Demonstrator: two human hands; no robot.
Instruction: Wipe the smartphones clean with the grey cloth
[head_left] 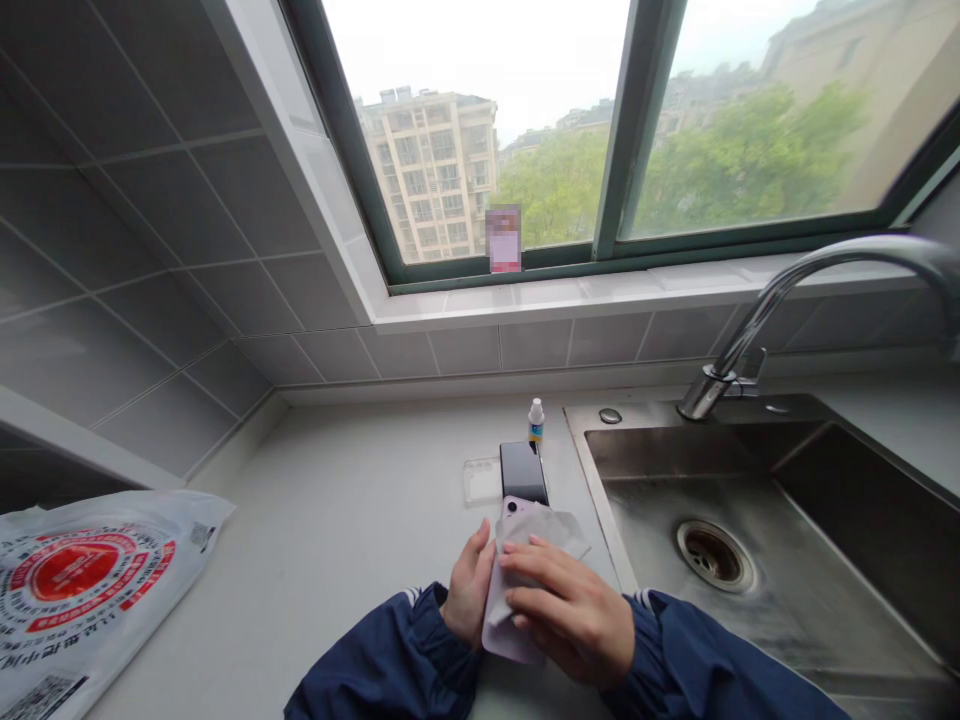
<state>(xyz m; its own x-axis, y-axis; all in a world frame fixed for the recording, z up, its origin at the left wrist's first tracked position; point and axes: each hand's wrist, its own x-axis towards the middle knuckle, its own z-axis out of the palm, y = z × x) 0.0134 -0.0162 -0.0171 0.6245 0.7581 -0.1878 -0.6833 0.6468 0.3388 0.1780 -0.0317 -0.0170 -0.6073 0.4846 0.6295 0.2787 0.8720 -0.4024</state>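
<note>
Both forearms, in dark blue sleeves, come in from the bottom edge and meet at the middle. The left hand (469, 590) is cupped with its thumb raised, fingers curled underneath out of sight. The right hand (574, 605) lies palm down across from it, fingers stretched leftward and pressed flat, knuckles up, wrist slightly bent

On the counter (360, 520), a phone (523, 472) lies behind two hands; a small bottle (535, 421) stands just behind it, a small card (481, 481) touches its left side. The sink (750, 540) lies right, a plastic bag (82, 590) far left.
</note>
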